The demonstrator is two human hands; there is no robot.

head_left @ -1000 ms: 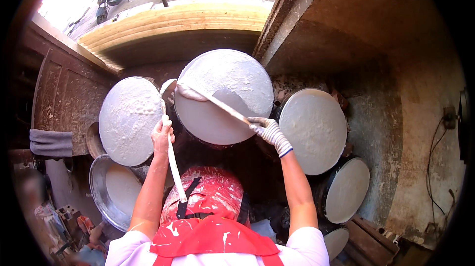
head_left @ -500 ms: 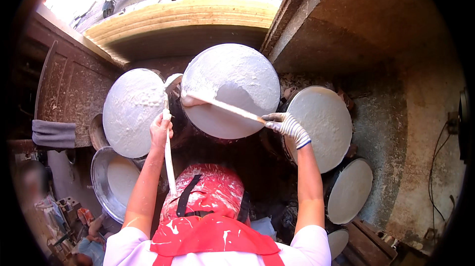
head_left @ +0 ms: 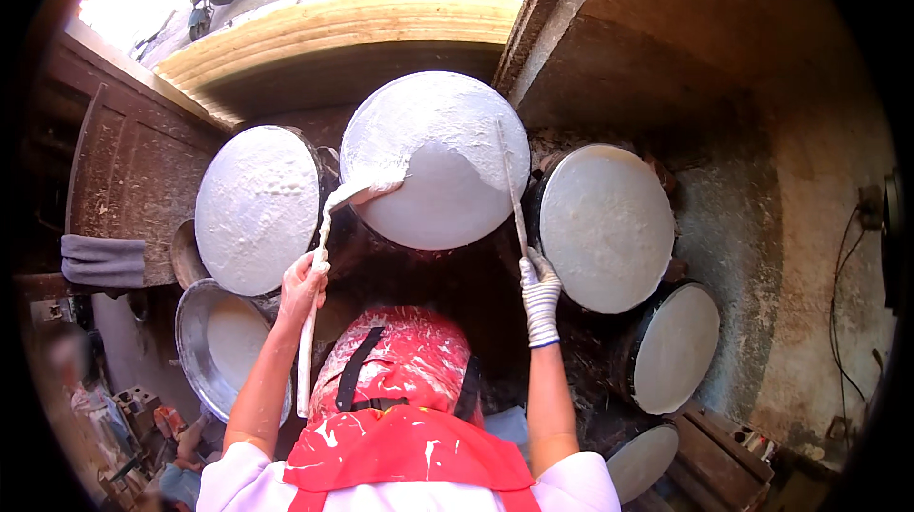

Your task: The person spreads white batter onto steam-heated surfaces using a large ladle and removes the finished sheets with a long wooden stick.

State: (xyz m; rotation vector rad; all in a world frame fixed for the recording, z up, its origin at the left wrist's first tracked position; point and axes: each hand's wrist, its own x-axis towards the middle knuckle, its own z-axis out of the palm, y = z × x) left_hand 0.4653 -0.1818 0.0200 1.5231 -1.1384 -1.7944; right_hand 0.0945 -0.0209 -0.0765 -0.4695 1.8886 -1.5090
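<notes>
My bare left hand point(head_left: 305, 281) is closed round the pale handle of a long-handled ladle point(head_left: 324, 226), its head thickly coated in white. That head reaches over the near left rim of the middle round vat point(head_left: 465, 196), against a wet white mass point(head_left: 388, 176); whether the ladle holds any of it I cannot tell. My right hand point(head_left: 540, 293), in a striped glove, grips a thin stick point(head_left: 509, 169). The stick points up across the vat's right side. White lumpy froth covers the vat's far part, while a smooth grey-white surface shows nearer me.
Another white-filled vat point(head_left: 257, 212) stands left, above a metal basin point(head_left: 211, 345). On the right are more vats point(head_left: 606, 226), point(head_left: 676, 348) and a lower one point(head_left: 644, 464). A wooden ledge point(head_left: 352, 21) runs behind; a grey cloth point(head_left: 103, 261) hangs left.
The stick has swung from lying across the middle vat to pointing away at its right side. My right hand has moved down. The ladle's head has moved right, over the vat's left rim.
</notes>
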